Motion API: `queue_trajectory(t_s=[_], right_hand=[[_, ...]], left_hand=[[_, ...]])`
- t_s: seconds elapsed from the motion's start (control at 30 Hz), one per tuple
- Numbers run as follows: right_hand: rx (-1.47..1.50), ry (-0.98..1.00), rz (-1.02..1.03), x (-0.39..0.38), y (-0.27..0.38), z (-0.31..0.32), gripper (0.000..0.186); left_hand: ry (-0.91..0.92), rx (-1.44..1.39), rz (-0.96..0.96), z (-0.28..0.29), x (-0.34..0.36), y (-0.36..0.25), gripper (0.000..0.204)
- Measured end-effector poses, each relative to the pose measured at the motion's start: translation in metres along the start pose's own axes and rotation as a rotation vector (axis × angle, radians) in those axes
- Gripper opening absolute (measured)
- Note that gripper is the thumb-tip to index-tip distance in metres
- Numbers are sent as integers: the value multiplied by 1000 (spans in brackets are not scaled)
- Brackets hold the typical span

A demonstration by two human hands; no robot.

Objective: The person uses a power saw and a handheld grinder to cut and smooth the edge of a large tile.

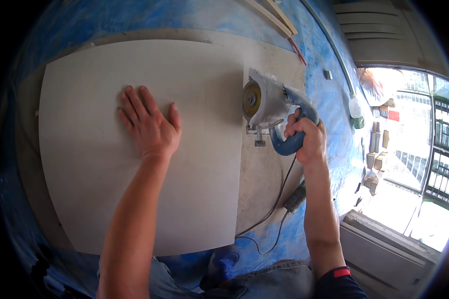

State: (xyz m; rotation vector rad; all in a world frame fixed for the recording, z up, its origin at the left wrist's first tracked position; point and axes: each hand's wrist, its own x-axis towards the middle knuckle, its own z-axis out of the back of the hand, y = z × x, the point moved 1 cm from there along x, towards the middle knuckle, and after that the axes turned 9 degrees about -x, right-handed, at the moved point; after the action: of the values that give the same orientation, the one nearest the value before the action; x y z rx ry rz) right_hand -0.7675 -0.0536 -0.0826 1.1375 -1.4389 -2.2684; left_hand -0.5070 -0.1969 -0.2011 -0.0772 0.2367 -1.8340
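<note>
pale panel (204, 164) lying flat, saw (271, 102) right at its right edge!
the left hand (152, 127) rests palm-down on the panel, fingers slightly apart, thumb out wide; the right hand (310, 134) has its fingers clamped round the saw's blue handle (286, 146), a dark cord (281, 195) trailing below.

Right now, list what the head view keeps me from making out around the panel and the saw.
All in the head view:
Palm of the left hand: hidden, face down on the white panel.
Part of the saw's blue handle: covered by the right hand, so any switch there is unseen.
Cable: lost from sight at the panel's right edge.
Wooden strips: cut off by the picture's top edge.
Bright doorway: detail washed out by glare.
</note>
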Motion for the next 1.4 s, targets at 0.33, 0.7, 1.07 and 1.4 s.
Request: queue_trajectory(t_s=[0.33,0.7,1.07,1.4], right_hand=[[14,-8,-18,0,0,2,14],[32,-18,-49,0,-1,5,17],[38,-16,-65,0,-2,8,18],[45,-28,-75,-1,-2,10,20]], left_hand=[[0,5,-15,-3,9,-4,78],[6,13,-21,-5,19,-8,78],[-19,-15,-35,-6,27,-13,78],[-8,-31,-39,-4,36,-18,78]])
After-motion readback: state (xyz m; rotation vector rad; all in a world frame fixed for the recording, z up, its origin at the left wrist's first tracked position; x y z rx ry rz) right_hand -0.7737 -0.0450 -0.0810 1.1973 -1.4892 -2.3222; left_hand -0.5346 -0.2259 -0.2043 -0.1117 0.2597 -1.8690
